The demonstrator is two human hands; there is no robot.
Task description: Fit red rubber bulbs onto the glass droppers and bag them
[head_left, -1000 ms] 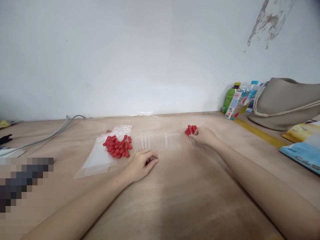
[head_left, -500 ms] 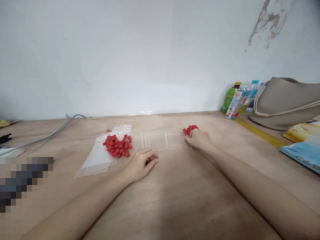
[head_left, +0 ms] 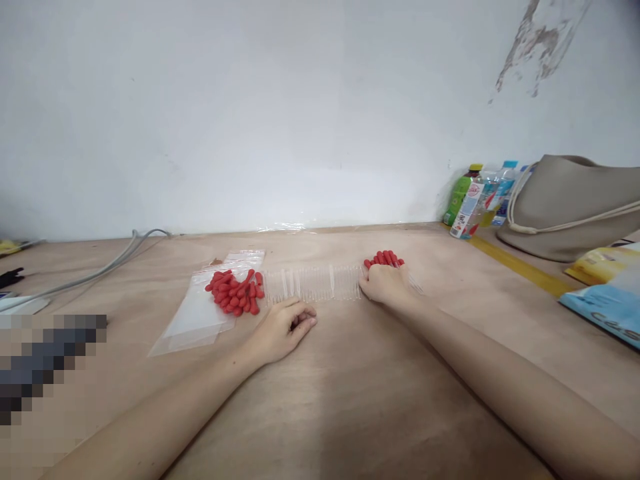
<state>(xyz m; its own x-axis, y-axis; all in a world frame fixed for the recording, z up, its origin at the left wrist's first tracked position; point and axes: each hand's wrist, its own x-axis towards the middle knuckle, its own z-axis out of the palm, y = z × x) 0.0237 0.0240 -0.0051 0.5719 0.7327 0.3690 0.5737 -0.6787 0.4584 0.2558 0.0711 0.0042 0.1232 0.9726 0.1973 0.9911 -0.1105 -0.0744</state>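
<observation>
Red bulbs, clear tubes and two bare hands on a wooden table

So I'm standing here watching someone with a whole row of thin clear tubes [head_left: 313, 283] lying side by side across the middle of the wooden table [head_left: 320, 407]. The left hand [head_left: 286, 331] is resting on the wood at the near left part of the row, relaxed and half-open, fingers loosely bent. It's sitting so close to the tube ends that I can't tell if it's touching them.

The right hand [head_left: 387, 284] is curling its fingers down at the right end of the row. Can't tell if it's pinching a tube, since its back is blocking the view. A bunch of red bulbs [head_left: 385, 257] is poking out just past its far side, and a few clear stems [head_left: 416, 285] are showing to its right.

Over left of the row, a pile of loose red bulbs [head_left: 234, 293] is lying partly on some flat see-through zip bags [head_left: 193, 317].

Far right, a green bottle with a yellow cap [head_left: 457, 200] and a clear bottle with a white label [head_left: 467, 212] are standing near the wall [head_left: 300, 120], next to a slouching grey bag [head_left: 580, 207]. A yellow strip [head_left: 520, 267] is running along the table there, and a grey cable [head_left: 113, 265] is curving across the far left.
</observation>
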